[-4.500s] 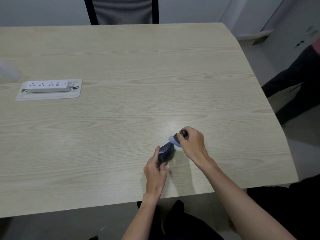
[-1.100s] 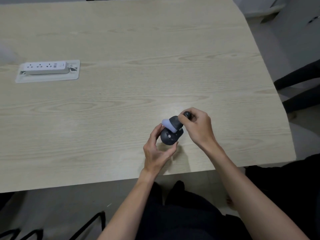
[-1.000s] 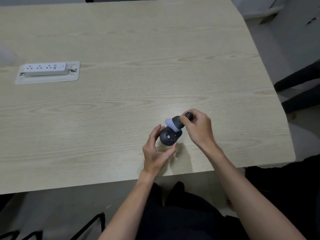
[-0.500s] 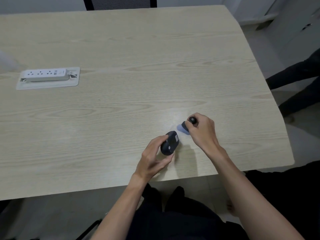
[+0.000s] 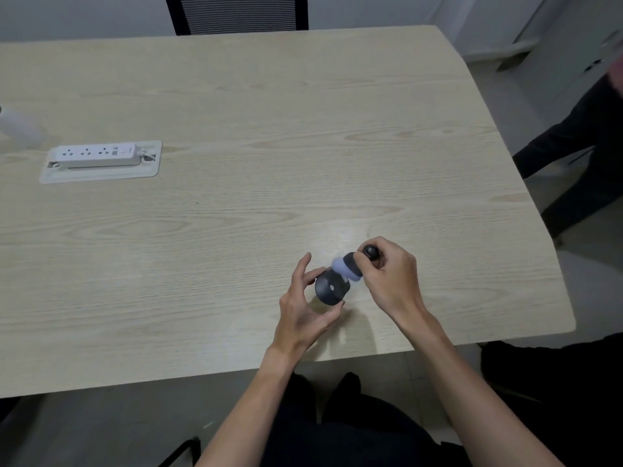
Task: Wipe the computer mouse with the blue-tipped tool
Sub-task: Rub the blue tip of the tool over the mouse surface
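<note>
The right hand [image 5: 387,281] is closed around the dark handle of the blue-tipped tool [image 5: 350,266]. The handle's rounded black end protrudes above the knuckles. The pale blue tip points down and to the left and presses against the upper right edge of the computer mouse [image 5: 330,289].

The left hand [image 5: 305,311] is partly open. Its thumb and fingertips clamp the computer mouse from the left and from below, and the remaining fingers are spread upward. The mouse is tipped up on edge, with a broad dark face toward the camera, near the front right part of the wooden table [image 5: 236,129].

A white power strip [image 5: 96,156] lies in a recessed tray, well apart at the left. A chair back [image 5: 236,11] stands beyond the far table edge.
</note>
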